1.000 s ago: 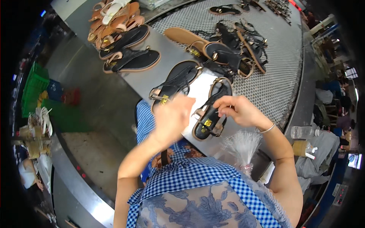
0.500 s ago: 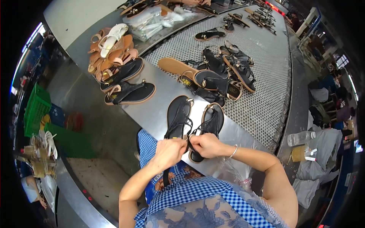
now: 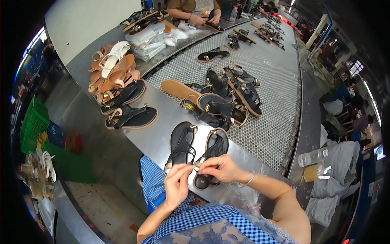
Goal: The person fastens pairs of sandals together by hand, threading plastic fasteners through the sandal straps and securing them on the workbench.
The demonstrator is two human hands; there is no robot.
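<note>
A pair of black thong sandals lies side by side on the metal table edge before me, the left sandal (image 3: 181,140) and the right sandal (image 3: 215,149), toes pointing away. My right hand (image 3: 222,167) is closed in a pinch on the right sandal's ankle strap (image 3: 197,166), where something small and pale shows between the fingertips. Beside it, my left hand (image 3: 177,184) reaches over the left sandal's heel. Its thumb and fingertips press together close to the same strap; what they hold is too small to make out.
Several black sandals (image 3: 221,105) lie heaped on the perforated conveyor (image 3: 272,101). Tan and white sandals (image 3: 115,67) are piled at the left, with two black ones in front. Across the belt are a co-worker's hands (image 3: 205,19). A clear bottle (image 3: 313,157) lies at the right.
The view has tilted, bringing the co-worker's hands into sight. My left hand has turned upright with its fingers raised toward the right hand. My right hand stays at the right sandal's strap.
</note>
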